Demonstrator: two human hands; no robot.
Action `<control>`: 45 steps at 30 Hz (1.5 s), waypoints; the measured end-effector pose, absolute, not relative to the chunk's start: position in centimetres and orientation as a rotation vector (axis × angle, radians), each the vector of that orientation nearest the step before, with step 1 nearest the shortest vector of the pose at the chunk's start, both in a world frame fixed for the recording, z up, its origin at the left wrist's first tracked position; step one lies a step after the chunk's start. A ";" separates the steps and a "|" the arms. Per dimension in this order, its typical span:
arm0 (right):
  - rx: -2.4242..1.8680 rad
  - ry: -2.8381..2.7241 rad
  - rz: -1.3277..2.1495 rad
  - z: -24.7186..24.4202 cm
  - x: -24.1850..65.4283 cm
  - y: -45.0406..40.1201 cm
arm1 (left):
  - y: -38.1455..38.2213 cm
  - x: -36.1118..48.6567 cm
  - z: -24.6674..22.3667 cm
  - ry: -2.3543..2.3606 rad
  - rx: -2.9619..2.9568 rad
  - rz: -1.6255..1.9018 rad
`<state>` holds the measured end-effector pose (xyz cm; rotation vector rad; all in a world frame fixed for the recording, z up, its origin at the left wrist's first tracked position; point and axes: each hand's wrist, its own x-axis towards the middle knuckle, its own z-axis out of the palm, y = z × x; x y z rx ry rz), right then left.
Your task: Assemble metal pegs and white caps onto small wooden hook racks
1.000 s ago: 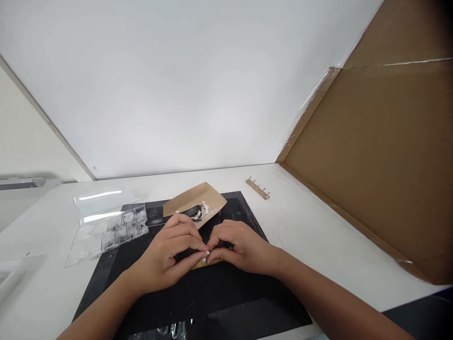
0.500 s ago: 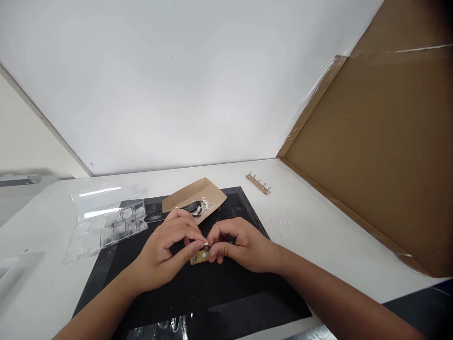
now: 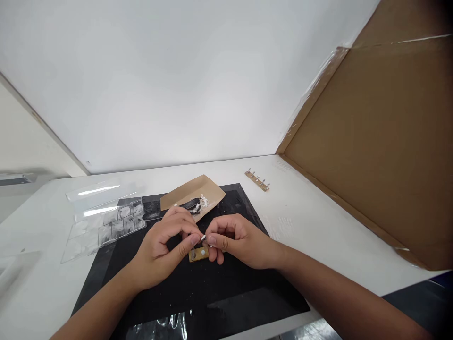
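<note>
Between the fingertips of both hands is a small white piece (image 3: 203, 238). My left hand (image 3: 166, 248) pinches it from the left, thumb and index finger together. My right hand (image 3: 235, 241) pinches at its right side, with a tiny part at the thumb tip too small to make out. Just below the fingertips, a small yellowish strip (image 3: 198, 254) with a white dot and a metal piece on it lies on the black mat (image 3: 226, 288). The fingers of my right hand cover its right end.
Behind the hands, a brown cardboard tray (image 3: 180, 192) holds white bits and the end of a black file (image 3: 154, 216). A clear compartment box (image 3: 120, 224) stands left. A strip with several hooks (image 3: 257, 181) lies back right, near a cardboard panel (image 3: 371, 141).
The fingertips have lifted slightly off the strip, and the white piece between them is tilted differently. More of the file and strip shows. The view has shifted a little.
</note>
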<state>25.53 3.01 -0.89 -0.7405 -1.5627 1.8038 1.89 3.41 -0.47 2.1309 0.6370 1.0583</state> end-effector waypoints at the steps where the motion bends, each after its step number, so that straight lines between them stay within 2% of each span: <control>1: -0.742 -1.563 1.803 -0.8 25.5 2.9 | 3.4 1.9 -0.5 0.634 2.132 1.063; 10: -0.764 -1.733 1.537 -0.5 25.5 2.3 | 3.9 1.7 -1.0 0.568 2.168 1.131; 18: -0.725 -2.124 0.823 -1.2 26.1 2.6 | 3.7 1.8 -0.6 0.553 2.193 1.103; 31: -0.668 -2.093 0.653 -2.4 26.0 3.4 | 3.5 2.0 -0.8 0.630 2.230 1.195; 39: -0.725 -2.075 0.775 -1.6 25.6 2.7 | 3.4 1.6 -0.1 0.575 2.557 1.242; 45: -0.731 -2.010 0.879 -1.5 25.3 2.3 | 3.3 1.4 0.1 0.565 2.590 1.199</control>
